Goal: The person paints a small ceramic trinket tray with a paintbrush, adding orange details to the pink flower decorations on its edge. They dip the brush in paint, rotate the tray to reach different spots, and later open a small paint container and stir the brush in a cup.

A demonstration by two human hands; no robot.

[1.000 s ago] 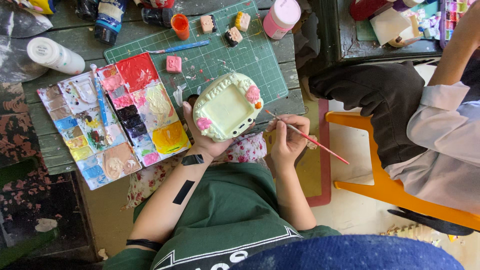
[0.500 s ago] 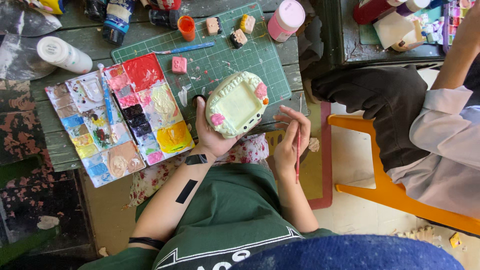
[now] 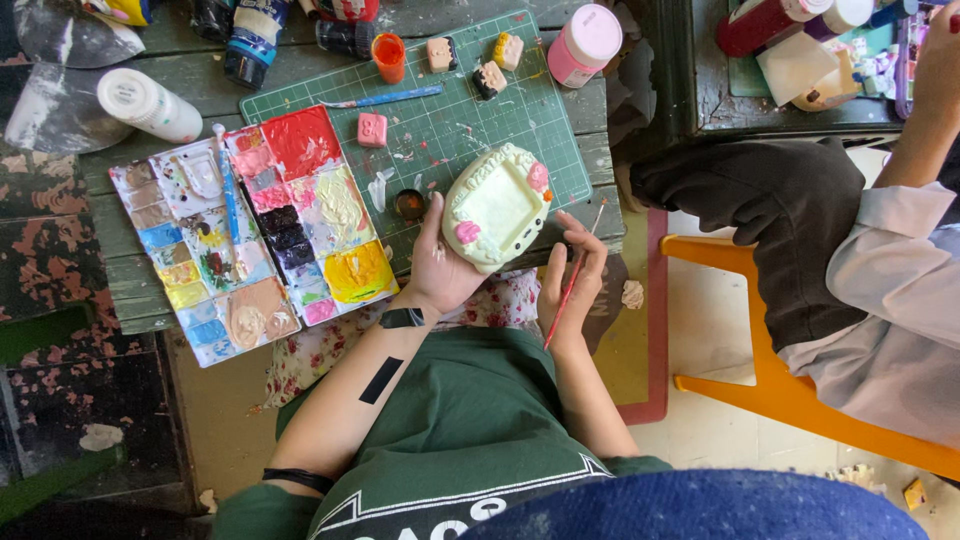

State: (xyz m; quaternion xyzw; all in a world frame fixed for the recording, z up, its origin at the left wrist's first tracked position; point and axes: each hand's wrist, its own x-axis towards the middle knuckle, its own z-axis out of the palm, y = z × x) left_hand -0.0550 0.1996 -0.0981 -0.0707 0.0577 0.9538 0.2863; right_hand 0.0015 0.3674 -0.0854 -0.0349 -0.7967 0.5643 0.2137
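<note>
A dark green shirt (image 3: 470, 430) with white printed lines is worn. Black rectangular marks (image 3: 381, 380) are seen on the left forearm (image 3: 350, 400), and a black band (image 3: 295, 480) near the elbow.

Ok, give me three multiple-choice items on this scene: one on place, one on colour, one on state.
1. Where is the palette?
A. left of the cutting mat
B. on the orange chair
C. on the floor

2. What colour is the mat?
A. red
B. green
C. white

3. What does the left hand do?
A. lies flat, holding nothing
B. grips a bottle
C. holds the cream frame

Answers: 1 A, it overlaps the mat's left edge on the table. 2 B, a green grid shows. 3 C, its fingers wrap the frame's edge, while the right hand holds a brush.
</note>
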